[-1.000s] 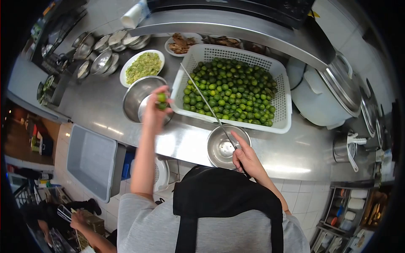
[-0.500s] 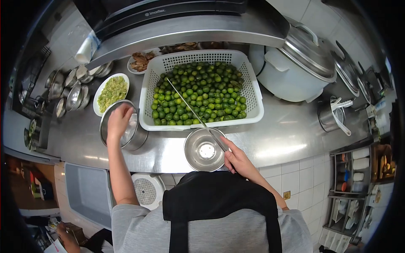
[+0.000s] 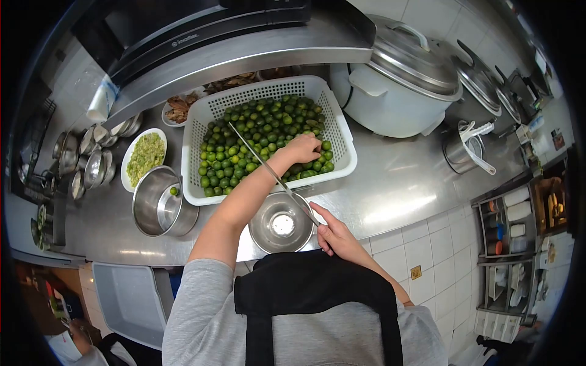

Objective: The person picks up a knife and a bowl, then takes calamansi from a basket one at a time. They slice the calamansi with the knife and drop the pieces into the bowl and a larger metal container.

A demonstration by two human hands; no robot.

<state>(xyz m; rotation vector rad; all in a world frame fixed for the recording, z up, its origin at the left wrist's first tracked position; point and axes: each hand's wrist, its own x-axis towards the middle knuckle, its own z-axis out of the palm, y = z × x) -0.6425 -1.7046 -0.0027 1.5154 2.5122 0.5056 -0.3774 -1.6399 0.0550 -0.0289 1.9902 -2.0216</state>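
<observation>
My left hand [image 3: 301,149] reaches into a white perforated plastic basket [image 3: 348,157], its fingers curled down among small green limes [image 3: 262,116]; whether a lime is in its grasp is hidden. My right hand [image 3: 337,235] is closed around the handle of a long, thin-bladed knife [image 3: 252,150]. The blade slants up and left across my left forearm and over the basket's front rim. Under the knife, a round steel bowl [image 3: 259,229] sits at the counter's edge. To the left stands a deep steel pot [image 3: 146,210] with a single lime [image 3: 174,191] inside.
A white oval dish of chopped green food [image 3: 146,154] lies behind the pot. Several metal bowls [image 3: 94,168] are at the far left. A large lidded cooker [image 3: 390,100] stands right of the basket, near a steel container with utensils [image 3: 464,149]. A metal shelf [image 3: 244,52] overhangs the back.
My left hand has moved from the steel pot to the right, into the limes. A lime now shows in the pot. My right hand keeps hold of the knife. The view has shifted slightly.
</observation>
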